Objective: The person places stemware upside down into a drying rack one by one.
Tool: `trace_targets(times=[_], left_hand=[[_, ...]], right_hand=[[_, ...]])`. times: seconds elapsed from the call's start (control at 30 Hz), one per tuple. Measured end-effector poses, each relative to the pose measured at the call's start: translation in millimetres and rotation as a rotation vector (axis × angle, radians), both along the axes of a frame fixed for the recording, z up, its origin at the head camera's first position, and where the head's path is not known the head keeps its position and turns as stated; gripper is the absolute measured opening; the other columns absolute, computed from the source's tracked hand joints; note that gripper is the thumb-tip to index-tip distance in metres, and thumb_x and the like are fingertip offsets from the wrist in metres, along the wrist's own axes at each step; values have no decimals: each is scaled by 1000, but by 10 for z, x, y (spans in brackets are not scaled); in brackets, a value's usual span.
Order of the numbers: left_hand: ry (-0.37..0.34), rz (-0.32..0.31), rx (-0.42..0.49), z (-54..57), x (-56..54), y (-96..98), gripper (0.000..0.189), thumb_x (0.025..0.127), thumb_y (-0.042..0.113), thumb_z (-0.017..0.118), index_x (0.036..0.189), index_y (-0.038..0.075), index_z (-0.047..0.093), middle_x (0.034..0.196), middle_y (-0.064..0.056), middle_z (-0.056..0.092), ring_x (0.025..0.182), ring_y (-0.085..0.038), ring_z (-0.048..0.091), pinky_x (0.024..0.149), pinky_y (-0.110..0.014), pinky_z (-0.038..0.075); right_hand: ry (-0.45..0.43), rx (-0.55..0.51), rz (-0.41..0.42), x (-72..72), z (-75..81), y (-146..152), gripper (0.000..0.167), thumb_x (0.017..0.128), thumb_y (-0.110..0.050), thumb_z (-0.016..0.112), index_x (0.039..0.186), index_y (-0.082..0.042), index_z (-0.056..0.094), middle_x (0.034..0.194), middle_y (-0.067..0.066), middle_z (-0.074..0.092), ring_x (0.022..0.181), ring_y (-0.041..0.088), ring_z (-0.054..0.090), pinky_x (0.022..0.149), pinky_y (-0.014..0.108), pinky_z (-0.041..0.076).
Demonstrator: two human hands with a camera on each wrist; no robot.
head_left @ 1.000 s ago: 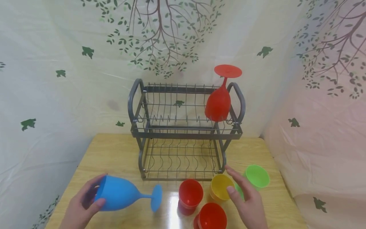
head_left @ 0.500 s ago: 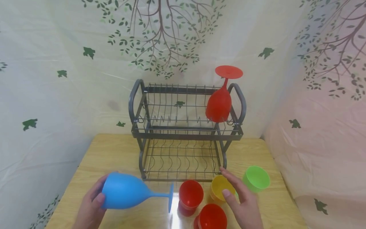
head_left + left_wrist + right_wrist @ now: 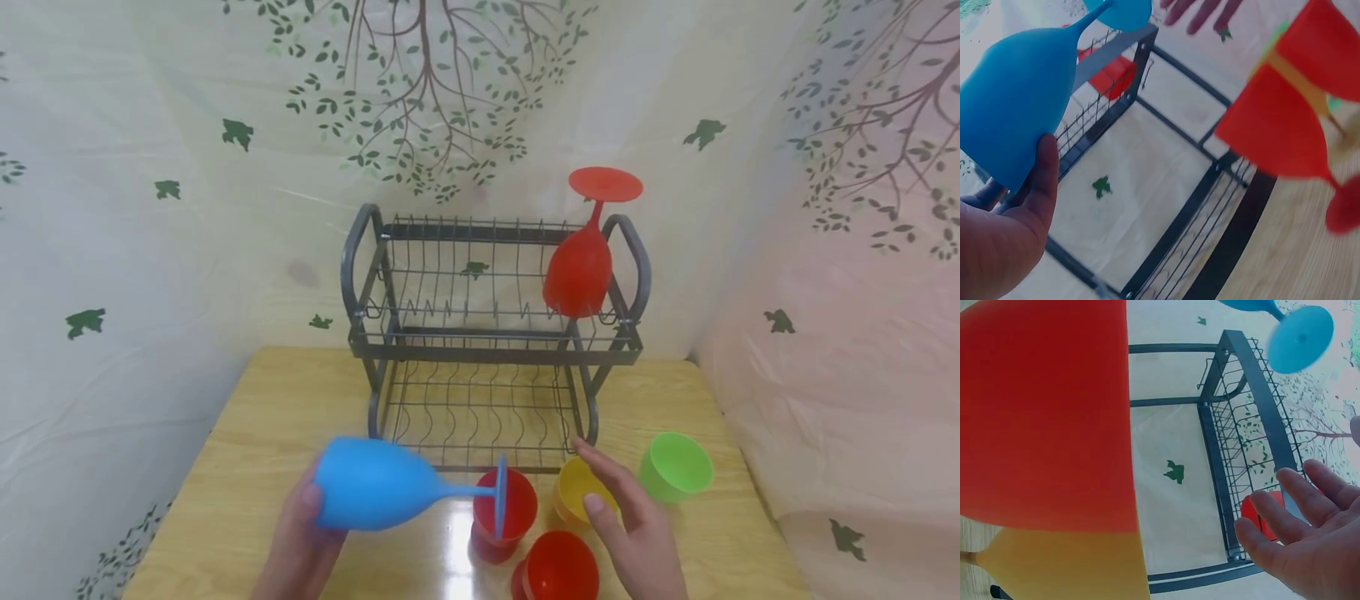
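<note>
My left hand (image 3: 303,525) grips a blue plastic goblet (image 3: 378,485) by its bowl near the rim. The goblet lies sideways in the air, stem and round foot pointing right, and its foot overlaps a red goblet (image 3: 517,500) in the head view. In the left wrist view the thumb presses the blue bowl (image 3: 1019,94). My right hand (image 3: 637,529) holds nothing; its fingers are extended, close over a yellow goblet (image 3: 576,487). A second red goblet (image 3: 562,571) stands at the front, and a green goblet (image 3: 675,468) stands to the right.
A dark two-tier dish rack (image 3: 491,357) stands at the back of the wooden table (image 3: 292,400). On its upper tier, at the right end, a red goblet (image 3: 579,271) sits upside down. A leaf-printed cloth (image 3: 187,250) hangs behind and at both sides.
My left hand has carried the blue goblet to the right and slightly up, its foot now over the red goblet. My right hand has shifted slightly left, staying near the yellow goblet.
</note>
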State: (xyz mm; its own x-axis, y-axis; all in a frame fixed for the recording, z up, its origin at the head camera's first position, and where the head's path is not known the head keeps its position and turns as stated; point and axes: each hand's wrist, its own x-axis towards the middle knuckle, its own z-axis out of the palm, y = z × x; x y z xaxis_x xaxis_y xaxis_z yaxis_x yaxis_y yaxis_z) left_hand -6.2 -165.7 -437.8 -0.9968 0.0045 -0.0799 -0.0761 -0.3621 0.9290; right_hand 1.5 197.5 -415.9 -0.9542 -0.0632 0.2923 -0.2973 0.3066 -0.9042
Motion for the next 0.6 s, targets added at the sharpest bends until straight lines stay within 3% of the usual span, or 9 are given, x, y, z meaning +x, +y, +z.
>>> trace_targets(times=[0.23, 0.4, 0.6], left_hand=[[39, -66, 139, 76, 0, 165, 57, 108, 52, 38, 152, 16, 43, 145, -9, 50, 132, -26, 53, 110, -38, 47], [35, -28, 219, 90, -22, 271, 57, 107, 53, 41, 153, 21, 36, 148, -3, 45, 135, -22, 49, 113, -33, 44], [24, 26, 301, 108, -83, 436, 69, 103, 57, 49, 156, 22, 24, 151, -5, 37, 138, -22, 46, 114, -32, 42]], right_hand=[[-19, -56, -50, 4, 29, -89, 45, 100, 6, 58, 142, -9, 61, 148, 4, 60, 135, 4, 53, 107, 15, 41], [2, -81, -25, 3, 20, -123, 47, 98, 9, 57, 143, -8, 60, 148, 6, 59, 137, 6, 52, 108, 16, 42], [-74, -89, -27, 13, 33, -156, 43, 102, 1, 57, 143, -12, 60, 149, 2, 59, 137, 5, 51, 106, 18, 44]])
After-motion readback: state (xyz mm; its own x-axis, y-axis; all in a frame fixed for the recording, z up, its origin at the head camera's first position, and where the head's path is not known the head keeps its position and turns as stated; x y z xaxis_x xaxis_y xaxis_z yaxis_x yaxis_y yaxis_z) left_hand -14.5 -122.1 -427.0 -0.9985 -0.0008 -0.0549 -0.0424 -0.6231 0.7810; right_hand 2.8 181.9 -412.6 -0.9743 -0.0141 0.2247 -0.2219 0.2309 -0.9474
